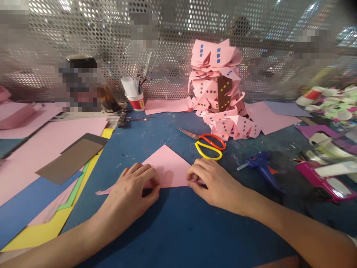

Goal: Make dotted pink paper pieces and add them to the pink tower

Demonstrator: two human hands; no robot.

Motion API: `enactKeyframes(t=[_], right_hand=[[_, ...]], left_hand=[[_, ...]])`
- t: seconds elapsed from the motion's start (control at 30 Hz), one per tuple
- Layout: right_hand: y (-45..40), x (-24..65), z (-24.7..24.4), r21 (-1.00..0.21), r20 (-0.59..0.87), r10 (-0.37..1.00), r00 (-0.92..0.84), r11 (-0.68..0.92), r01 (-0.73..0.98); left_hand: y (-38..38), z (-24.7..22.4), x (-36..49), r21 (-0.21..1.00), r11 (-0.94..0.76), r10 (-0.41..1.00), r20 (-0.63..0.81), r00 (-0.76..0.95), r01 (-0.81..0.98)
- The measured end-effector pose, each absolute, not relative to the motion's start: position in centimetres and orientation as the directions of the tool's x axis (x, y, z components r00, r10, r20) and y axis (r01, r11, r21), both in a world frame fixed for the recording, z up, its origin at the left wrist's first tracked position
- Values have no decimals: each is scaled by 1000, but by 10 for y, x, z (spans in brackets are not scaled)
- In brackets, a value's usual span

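Note:
A sheet of pink paper (pixel 173 169) lies on the blue tabletop in front of me, its peak pointing away and its straight near edge toward me. On its left side my left hand (pixel 136 182) is closed, thumb and fingers pinching the near edge. A thin pink tip shows beyond that hand's left. My right hand (pixel 208 178) pinches the right end of the same edge, fingers curled together. Just beyond the right hand lie scissors (pixel 210 146) with one red and one yellow handle. A blue glue gun (pixel 262 165) rests to the right of them.
Pink folded pieces with small coloured squares form a tall stack (pixel 214 89) at the back. A red-and-white cup (pixel 135 101) holds brushes. Coloured sheets (pixel 25 193) cover the left. A magenta tape dispenser (pixel 323 180) stands right. A perforated metal screen (pixel 173 48) closes the back.

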State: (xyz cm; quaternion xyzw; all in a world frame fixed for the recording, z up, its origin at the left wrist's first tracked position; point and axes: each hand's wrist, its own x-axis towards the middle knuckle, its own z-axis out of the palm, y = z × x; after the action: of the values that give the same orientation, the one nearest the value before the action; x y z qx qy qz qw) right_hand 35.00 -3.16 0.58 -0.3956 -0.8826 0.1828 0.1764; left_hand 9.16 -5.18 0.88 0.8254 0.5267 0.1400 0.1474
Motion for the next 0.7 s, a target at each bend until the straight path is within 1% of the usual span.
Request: enactKeyframes(t=[0.23,0.53,0.7], right_hand=[[-32,351,6,-467,164,761,-627,620,630],[-33,349,6,-472,164,761,-628,620,627],[-32,350,7,-473,162,760,-630,620,627]], left_hand=[[-53,12,88,365,-396,913,62,403,843],[-53,8,76,318,-392,918,78,388,863],[-54,9,76,321,-377,925,74,373,869]])
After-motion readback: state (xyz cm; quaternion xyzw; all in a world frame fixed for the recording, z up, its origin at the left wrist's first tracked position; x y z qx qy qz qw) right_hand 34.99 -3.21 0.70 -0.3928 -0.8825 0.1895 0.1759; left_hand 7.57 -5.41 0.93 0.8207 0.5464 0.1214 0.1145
